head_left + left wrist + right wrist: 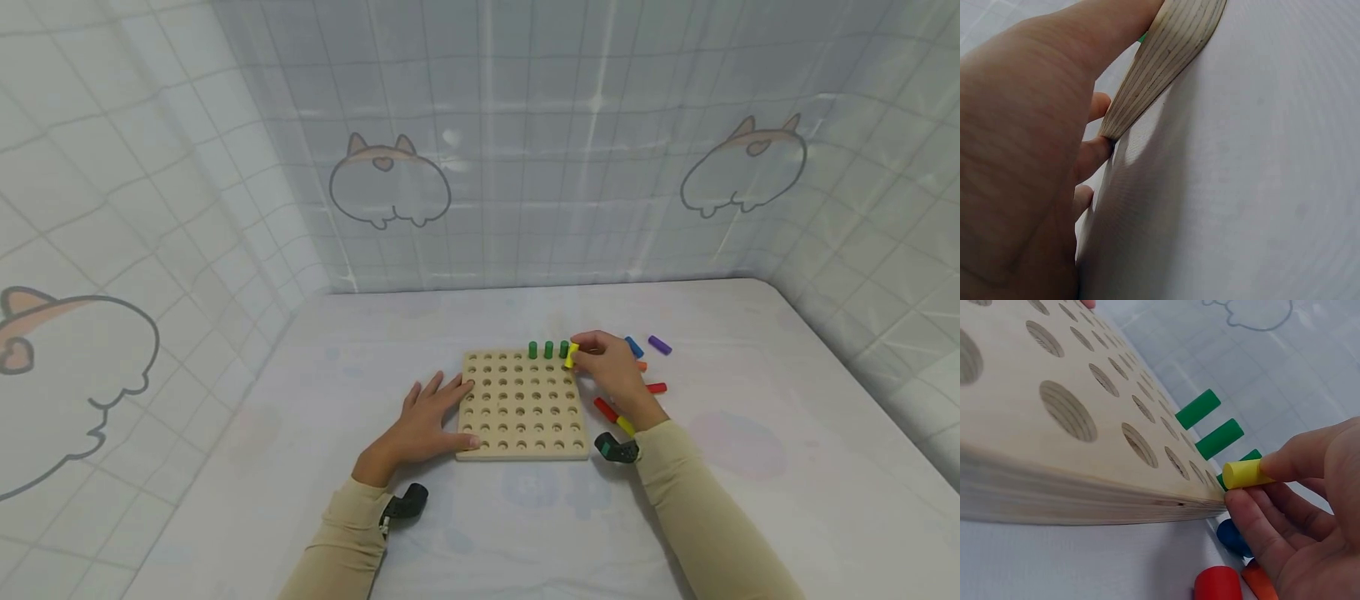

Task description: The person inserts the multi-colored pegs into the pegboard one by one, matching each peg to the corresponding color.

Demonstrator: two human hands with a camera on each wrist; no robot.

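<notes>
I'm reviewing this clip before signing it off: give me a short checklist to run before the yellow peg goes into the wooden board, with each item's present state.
1. Yellow cylindrical peg pinched in the right hand: ok.
2. Peg upright over a hole: not ok; it lies tilted sideways at the far right corner of the square wooden pegboard.
3. Board steadied: ok; the left hand rests flat against its left edge.
4. Far row filled so far: ok; three green pegs stand upright there.
5. Corner hole beside them free: cannot tell; the fingers and peg cover it.
6. Spare pegs in reach: ok; a red peg and a purple peg lie right of the board.
</notes>
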